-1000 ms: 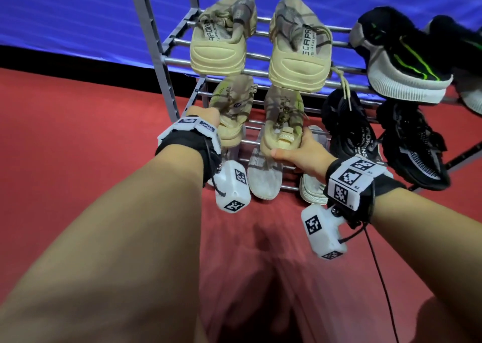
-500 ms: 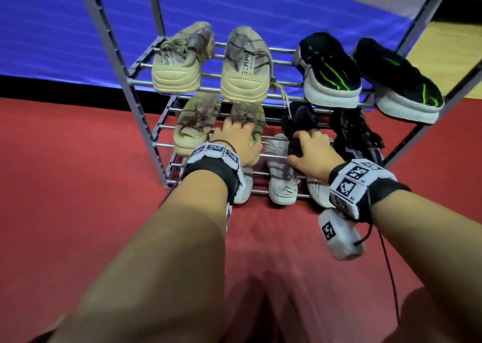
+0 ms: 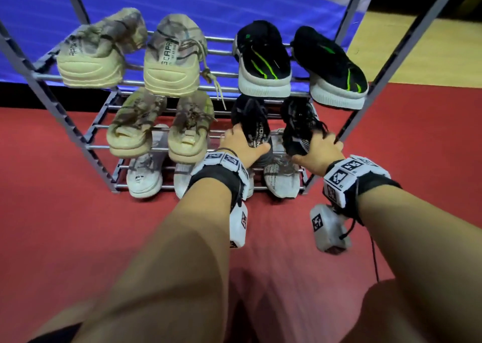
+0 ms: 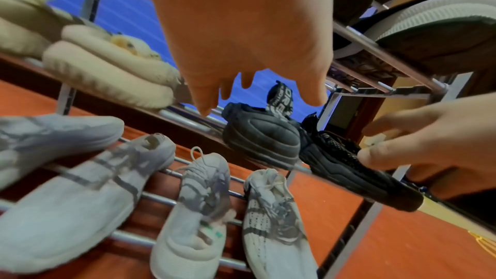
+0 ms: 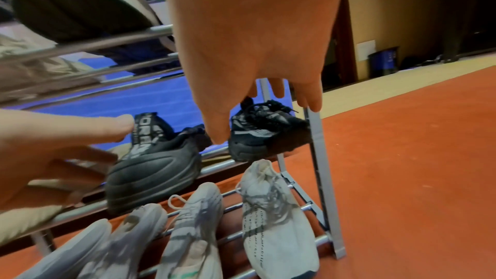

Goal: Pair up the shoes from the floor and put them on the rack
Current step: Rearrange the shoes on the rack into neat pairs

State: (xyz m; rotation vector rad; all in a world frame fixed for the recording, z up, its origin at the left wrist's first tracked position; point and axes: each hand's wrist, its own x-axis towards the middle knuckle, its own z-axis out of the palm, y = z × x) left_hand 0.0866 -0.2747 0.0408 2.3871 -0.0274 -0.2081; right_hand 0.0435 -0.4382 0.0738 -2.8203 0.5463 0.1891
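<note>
A grey metal rack (image 3: 421,29) with three shelves stands on red floor. On the right of its middle shelf sit two black shoes, heels toward me. My left hand (image 3: 240,147) rests on the heel of the left black shoe (image 3: 250,118), thumb across it, fingers straight. My right hand (image 3: 318,149) touches the heel of the right black shoe (image 3: 300,123), next to the rack's right post. In the left wrist view the left hand (image 4: 241,50) hangs over the left black shoe (image 4: 263,139). In the right wrist view the right hand (image 5: 255,50) spreads over the right black shoe (image 5: 268,133).
The top shelf holds a beige pair (image 3: 169,68) and a black pair with green stripes (image 3: 263,63). A second beige pair (image 3: 187,134) sits at the middle shelf's left. Several white shoes (image 3: 144,178) lie on the bottom shelf. Blue matting (image 3: 208,1) lies behind the rack.
Both hands have moved right along the middle shelf, from the beige pair to the black pair. The head view has shifted and now takes in the whole rack.
</note>
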